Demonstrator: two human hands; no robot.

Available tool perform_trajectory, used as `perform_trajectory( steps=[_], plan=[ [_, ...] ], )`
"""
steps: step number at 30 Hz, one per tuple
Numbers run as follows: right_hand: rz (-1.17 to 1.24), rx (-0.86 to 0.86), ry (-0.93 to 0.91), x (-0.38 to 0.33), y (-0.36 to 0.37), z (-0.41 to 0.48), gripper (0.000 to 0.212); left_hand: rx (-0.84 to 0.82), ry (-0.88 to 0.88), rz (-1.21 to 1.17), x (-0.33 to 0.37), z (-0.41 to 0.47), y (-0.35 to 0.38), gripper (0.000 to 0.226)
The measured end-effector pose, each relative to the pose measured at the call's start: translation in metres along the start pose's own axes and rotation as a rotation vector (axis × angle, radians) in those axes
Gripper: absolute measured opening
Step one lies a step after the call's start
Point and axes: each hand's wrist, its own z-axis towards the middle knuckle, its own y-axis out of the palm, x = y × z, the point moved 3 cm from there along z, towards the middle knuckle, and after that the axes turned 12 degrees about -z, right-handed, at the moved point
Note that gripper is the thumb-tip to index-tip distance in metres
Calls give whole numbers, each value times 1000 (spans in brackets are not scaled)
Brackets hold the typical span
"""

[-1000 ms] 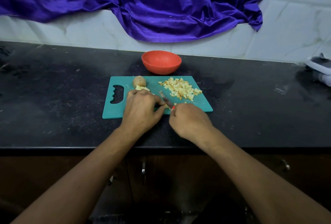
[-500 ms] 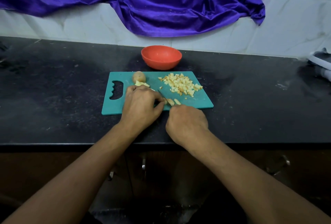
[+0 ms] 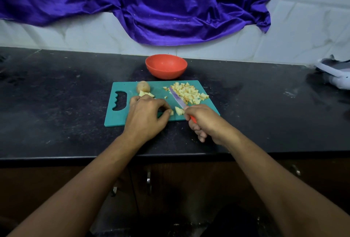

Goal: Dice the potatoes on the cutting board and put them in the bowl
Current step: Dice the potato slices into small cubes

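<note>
While my right hand (image 3: 206, 121) clamps the red handle of a purple-bladed knife (image 3: 177, 98), my left hand (image 3: 145, 117) arches knuckles-up on the teal plastic cutting board (image 3: 117, 117), pinching a pale cut potato piece (image 3: 171, 112). Farther back on the board lie a heap of yellow potato dice (image 3: 189, 93) at right and a whole brown potato (image 3: 143, 86) at left. The orange-red round bowl (image 3: 166, 66) stands just behind.

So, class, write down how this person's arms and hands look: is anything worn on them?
The left hand and right hand are bare: no gloves, rings or bands visible. The left arm and right arm are uncovered up to the frame edge, with no sleeve, watch or bracelet in view.
</note>
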Motion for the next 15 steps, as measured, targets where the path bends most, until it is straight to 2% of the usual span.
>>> perform_trajectory(
  steps=[3,7,15],
  plan=[
    [-37,131,-44,3,-3,3,32,-18,-1,-14,0,1,0,17],
    [-431,228,-105,1,-3,1,36,-33,-9,-53,-2,2,0,15],
    [-865,334,-153,-10,20,-9,34,-24,-43,-97,-5,2,1,10]
  ],
)
